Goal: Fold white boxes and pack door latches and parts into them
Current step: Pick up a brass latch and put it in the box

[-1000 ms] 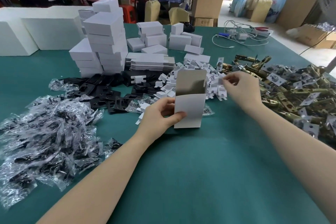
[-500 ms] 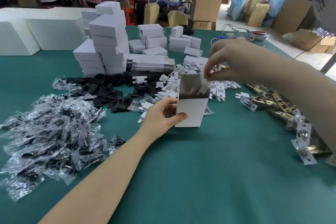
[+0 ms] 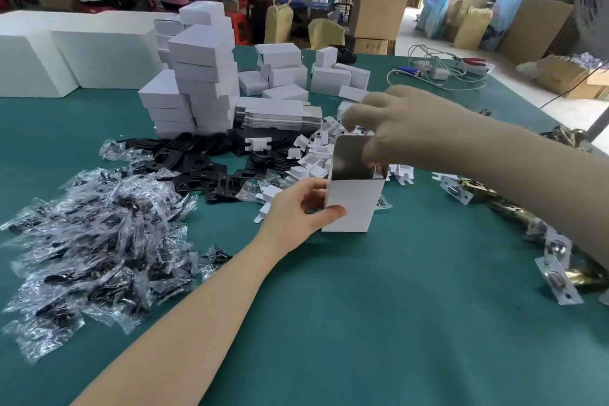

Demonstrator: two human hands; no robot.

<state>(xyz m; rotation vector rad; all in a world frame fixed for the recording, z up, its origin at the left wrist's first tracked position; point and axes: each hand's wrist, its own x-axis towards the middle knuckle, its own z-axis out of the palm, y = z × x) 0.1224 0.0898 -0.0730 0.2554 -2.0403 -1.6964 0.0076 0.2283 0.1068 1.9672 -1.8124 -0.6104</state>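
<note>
Green work table [image 3: 362,323]: large cloth-covered surface on which all stock is laid

Foam blocks [image 3: 66,53]: big white slabs at the far left edge

Stack of closed white boxes [image 3: 197,76]: piled high at the far left of centre, with more folded boxes [image 3: 286,66] loose behind; judged to be finished work, so the task is well under way

Bagged parts [image 3: 99,241]: broad heap of clear packets with dark contents, near left; a large share judged still to be packed

Door latches [image 3: 560,260]: brass pieces with silver plates, strewn along the right edge, partly hidden by the right forearm; many left

Flat unfolded boxes [image 3: 280,115]: low stack behind centre, still to be folded

Black plates [image 3: 204,168]: scattered pile left of centre

White card inserts [image 3: 316,155]: small heap just behind the box in hand

Open white box [image 3: 354,204]: stood upright on the table at centre, top flap raised, interior dark; contents cannot be told

Left hand [image 3: 296,211]: clamped on the box's left side, thumb across the front face

Right hand [image 3: 405,128]: above the box mouth, fingertips drawn together and reaching inside; blurred, so whether a part is pinched cannot be told

Step judged in hand: filling this one box, closing still to be done
</note>
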